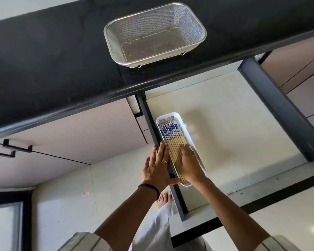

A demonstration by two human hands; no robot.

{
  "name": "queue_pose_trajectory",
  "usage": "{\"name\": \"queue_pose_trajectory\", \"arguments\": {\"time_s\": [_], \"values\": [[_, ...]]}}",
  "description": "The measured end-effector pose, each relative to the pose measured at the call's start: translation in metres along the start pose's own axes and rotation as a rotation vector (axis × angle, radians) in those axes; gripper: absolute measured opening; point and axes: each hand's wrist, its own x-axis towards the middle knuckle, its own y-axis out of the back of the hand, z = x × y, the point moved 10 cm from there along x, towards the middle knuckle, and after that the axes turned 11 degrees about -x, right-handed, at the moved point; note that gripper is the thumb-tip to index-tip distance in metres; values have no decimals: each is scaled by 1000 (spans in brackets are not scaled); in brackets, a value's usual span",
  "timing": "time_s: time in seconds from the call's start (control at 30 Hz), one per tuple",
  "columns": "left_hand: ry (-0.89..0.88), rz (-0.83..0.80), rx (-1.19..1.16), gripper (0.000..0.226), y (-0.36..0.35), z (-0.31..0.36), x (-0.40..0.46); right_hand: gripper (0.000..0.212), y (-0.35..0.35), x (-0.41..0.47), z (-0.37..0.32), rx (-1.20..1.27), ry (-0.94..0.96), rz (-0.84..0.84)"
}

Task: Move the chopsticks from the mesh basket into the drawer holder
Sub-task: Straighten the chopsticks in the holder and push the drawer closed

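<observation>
While your right hand (189, 166) lies flat on the chopsticks (172, 140), its fingers (186, 151) are spread and gripping nothing; pressing down like this looks meant to level the bundle so it sits below the rim. Your left hand (157, 168) is also open, fingers straight, laid along the dark side wall of the drawer (272, 98) just beside the holder (187, 127), probably to steady yourself or the drawer while the other hand tidies.

All the chopsticks you can see are already in the holder, lying side by side lengthwise, their blue-and-white patterned ends together at the far end and the plain bamboo-coloured shafts running under your palm. They are thin, smooth, straight sticks that would roll easily, which is why the narrow trough suits them. It is a long white plastic tray with rounded corners, parked against the drawer's left wall on a pale, slightly stained drawer floor.

Up on the black counter (53, 60), the basket (198, 24) of fine steel mesh stands empty, so the transfer seems done.
</observation>
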Motion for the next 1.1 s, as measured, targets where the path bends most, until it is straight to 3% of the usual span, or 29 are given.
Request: {"name": "queue_pose_trajectory", "arguments": {"time_s": [0.2,0.37,0.53,0.73,0.9,1.1], "values": [[-10,0,-21,122,0,0,0,57,7,-1,-1,-94,63,1],[-17,4,-35,123,-1,0,1,82,-11,-10,-4,-315,172,-116],[-15,3,-38,123,-2,0,2,73,-18,-8,-10,-342,249,-131],[-16,-1,-45,122,-1,0,0,76,-21,-11,-7,-360,181,-138],[-22,6,-60,122,1,1,0,60,-12,-11,-6,-277,117,-183],[-34,16,-50,123,-1,1,1,61,5,-7,-8,-186,26,-148]]}}
